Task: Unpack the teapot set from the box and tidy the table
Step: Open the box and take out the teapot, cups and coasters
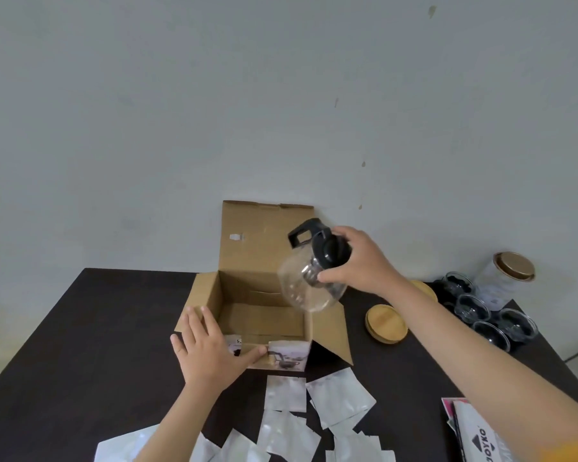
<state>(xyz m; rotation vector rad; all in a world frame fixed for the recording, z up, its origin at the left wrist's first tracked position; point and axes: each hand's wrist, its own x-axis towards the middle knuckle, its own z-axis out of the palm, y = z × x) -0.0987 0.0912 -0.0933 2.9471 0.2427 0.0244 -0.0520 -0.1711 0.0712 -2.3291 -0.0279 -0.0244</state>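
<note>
teapot (309, 281) of clear glass hangs tilted above the open cardboard box (247, 305), your right hand (357, 261) gripping it around the black lid and neck, its black handle pointing up toward the wall. your left hand (207, 351) lies flat with straight fingers on the box's near-left corner, thumb along the printed front. the box stands on the dark desk (90, 328). white packets (314, 418) lie scattered just in front of it. to your right sit a wooden lid (386, 323), small glass cups (491, 321) and a tall jar (504, 275).
</note>
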